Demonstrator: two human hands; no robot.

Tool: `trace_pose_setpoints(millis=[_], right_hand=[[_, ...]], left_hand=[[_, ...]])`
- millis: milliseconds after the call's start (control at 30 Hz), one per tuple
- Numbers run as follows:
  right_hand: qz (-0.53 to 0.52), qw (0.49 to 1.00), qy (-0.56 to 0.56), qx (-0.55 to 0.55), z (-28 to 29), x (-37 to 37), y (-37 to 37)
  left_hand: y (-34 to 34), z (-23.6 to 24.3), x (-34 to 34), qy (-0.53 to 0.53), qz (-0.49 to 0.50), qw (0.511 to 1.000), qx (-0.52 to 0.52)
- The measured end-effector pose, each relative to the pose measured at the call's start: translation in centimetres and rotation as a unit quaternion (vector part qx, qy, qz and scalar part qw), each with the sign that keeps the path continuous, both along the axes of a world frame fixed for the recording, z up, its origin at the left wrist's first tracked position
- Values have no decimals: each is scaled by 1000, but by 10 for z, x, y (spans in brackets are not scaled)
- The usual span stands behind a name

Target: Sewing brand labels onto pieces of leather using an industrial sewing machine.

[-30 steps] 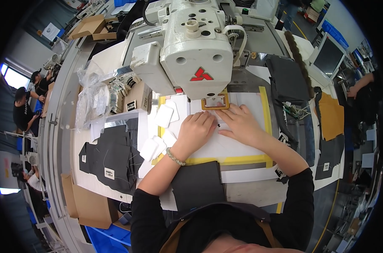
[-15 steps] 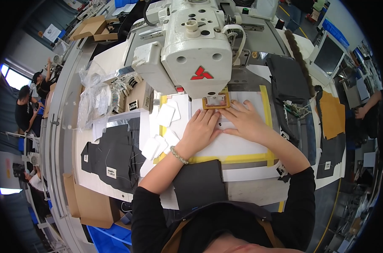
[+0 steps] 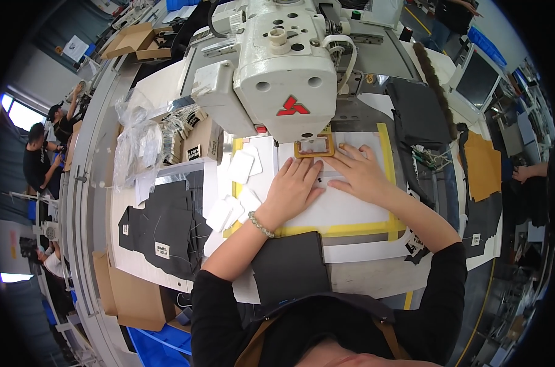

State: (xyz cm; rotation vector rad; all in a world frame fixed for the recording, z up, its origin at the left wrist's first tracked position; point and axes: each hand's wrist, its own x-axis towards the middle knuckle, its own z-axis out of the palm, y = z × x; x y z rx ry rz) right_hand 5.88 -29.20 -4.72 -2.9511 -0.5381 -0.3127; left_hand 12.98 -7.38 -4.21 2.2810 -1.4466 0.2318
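Note:
My left hand (image 3: 294, 188) lies flat on a white sheet (image 3: 344, 215) edged with yellow tape (image 3: 351, 230), fingers stretched out. Flat on the same sheet, my right hand (image 3: 364, 176) has its fingers spread and its thumb apart from the left hand. Both hands' fingertips reach close to a brass-coloured clamp frame (image 3: 298, 152) under the head of a white industrial sewing machine (image 3: 283, 82). Neither hand grips anything. Whether the fingertips touch the frame, I cannot tell. Rounded white cards (image 3: 242, 166) lie left of my left hand. Below my wrists rests a stack of dark fabric pieces (image 3: 291, 264).
At the left are dark fabric pieces with labels (image 3: 173, 214), a carton of labels (image 3: 204, 139) and clear plastic bags (image 3: 136, 140). Folded dark fabric (image 3: 415, 110) and a mustard cloth (image 3: 481, 166) lie at the right. Several other people are farther off.
My right hand has shifted slightly right, its thumb drawing away from my left hand. The right elbow has moved outward. My left hand stays nearly in place.

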Motion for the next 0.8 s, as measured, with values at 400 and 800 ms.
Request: trace_pose_setpoints(millis=[400,800], right_hand=[[-11,999,-35,20,-2,0,6],[-8,999,-33,22,-6,-1,4]], left_hand=[[-1,6,-1,-57,-19,997,-44],[-15,10,14,-62,-1,998,-8]])
